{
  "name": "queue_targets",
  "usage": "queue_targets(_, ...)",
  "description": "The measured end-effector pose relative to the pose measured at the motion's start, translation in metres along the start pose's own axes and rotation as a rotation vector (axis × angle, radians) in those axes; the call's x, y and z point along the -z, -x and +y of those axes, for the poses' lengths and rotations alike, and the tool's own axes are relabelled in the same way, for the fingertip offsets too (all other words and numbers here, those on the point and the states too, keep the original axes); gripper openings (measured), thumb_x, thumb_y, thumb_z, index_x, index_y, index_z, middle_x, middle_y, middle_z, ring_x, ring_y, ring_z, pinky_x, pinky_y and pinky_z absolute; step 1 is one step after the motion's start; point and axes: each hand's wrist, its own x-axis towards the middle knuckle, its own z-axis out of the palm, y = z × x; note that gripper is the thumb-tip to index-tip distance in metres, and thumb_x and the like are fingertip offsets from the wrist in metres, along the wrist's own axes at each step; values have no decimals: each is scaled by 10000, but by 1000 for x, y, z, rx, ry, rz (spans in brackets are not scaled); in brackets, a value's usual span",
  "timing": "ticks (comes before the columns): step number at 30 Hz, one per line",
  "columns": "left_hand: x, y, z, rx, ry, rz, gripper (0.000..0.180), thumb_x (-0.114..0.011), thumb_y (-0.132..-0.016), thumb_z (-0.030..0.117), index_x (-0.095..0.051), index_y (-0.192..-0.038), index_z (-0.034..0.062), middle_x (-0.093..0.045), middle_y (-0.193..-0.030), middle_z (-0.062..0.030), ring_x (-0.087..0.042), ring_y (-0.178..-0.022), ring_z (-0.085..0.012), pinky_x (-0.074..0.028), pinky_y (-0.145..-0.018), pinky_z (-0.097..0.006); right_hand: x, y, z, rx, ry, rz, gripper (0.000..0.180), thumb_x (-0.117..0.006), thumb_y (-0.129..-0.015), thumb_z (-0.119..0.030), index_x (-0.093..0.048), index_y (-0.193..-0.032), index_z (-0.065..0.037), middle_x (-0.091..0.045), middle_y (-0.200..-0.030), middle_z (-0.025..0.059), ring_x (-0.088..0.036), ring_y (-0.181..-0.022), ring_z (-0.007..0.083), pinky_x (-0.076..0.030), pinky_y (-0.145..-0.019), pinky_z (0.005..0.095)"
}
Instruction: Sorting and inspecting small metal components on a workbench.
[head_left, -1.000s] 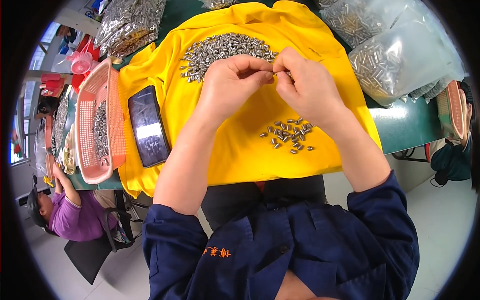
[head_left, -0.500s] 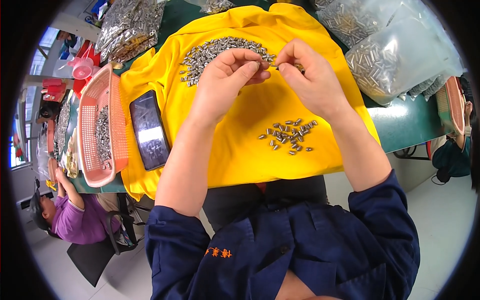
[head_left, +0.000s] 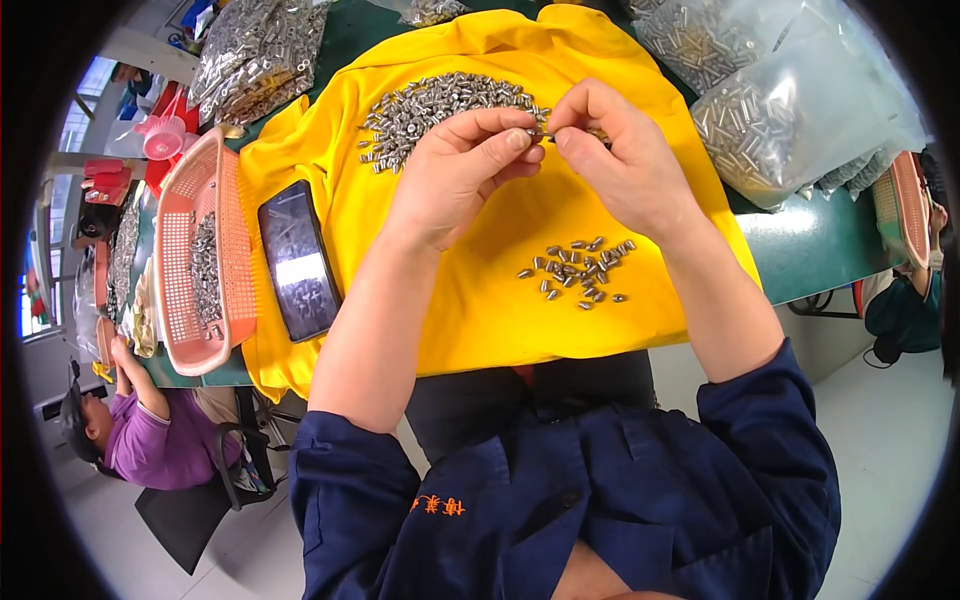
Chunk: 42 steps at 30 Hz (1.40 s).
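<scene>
Above a yellow cloth (head_left: 480, 300), both my hands are closed in a pinch and face each other. My left hand (head_left: 455, 175) has thumb and forefinger together. My right hand (head_left: 630, 170) pinches the end of a thin dark piece (head_left: 545, 133), which bridges the small gap between the fingertips. Whatever my left fingers hold is too hidden to name. A heap of small silvery metal parts (head_left: 420, 105) lies behind my left hand. Nearer to me, below my right hand, a smaller group of similar parts (head_left: 580, 268) lies scattered on the cloth.
Left of the cloth's middle lies a dark phone (head_left: 298, 260), beside a pink plastic basket (head_left: 240, 290) with metal parts inside. Clear bags of metal parts (head_left: 745, 130) stand back right; another bag (head_left: 258, 60) is back left. A person in purple (head_left: 170, 435) sits at left.
My left hand has shifted slightly and turned a little, its fingertips now closer to those of my right hand. The right hand and both groups of parts look the same.
</scene>
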Motion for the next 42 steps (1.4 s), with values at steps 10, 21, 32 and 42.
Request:
queue_targets(10, -2, 0, 0, 10, 2, -15, 137, -518, -814, 34, -552, -945, 13, -587, -857, -80, -578, -784, -165, -486, -754, -302, 1, 1, -5, -4, -19, -26, 56, -474, -746, -62, -475, -792, -29, -512, -672, 45, -496, -602, 124, -402, -558, 247)
queue_targets(21, -5, -1, -1, -61, -185, 86, 123, -547, -787, 13, -574, -899, -30, -604, -826, -84, -593, -729, -141, -483, -690, -232, -3, 3, -3, 52, 203, -10, 48, -466, -756, -78, -460, -779, -36, -523, -642, 98, -516, -573, 210, -400, -530, 283)
queue_targets(32, -20, 22, 1, -173, -1255, -228, 181, -555, -670, 5, -603, -843, 30, -609, -870, -77, -582, -824, -204, -447, -748, -268, 7, -4, 8, -3, 13, 155, 86, -488, -751, -89, -501, -804, -24, -505, -644, 18, -436, -570, 76, -376, -522, 221)
queue_targets(42, -1, -1, 5, -315, -1815, 99, 137, -578, -718, 132, -610, -825, 51, -578, -828, -104, -552, -794, -282, -436, -693, -351, 1, -4, 7, -4, 104, 63, 106, -479, -736, -105, -505, -804, -27, -541, -652, 81, -498, -561, 158, -400, -530, 275)
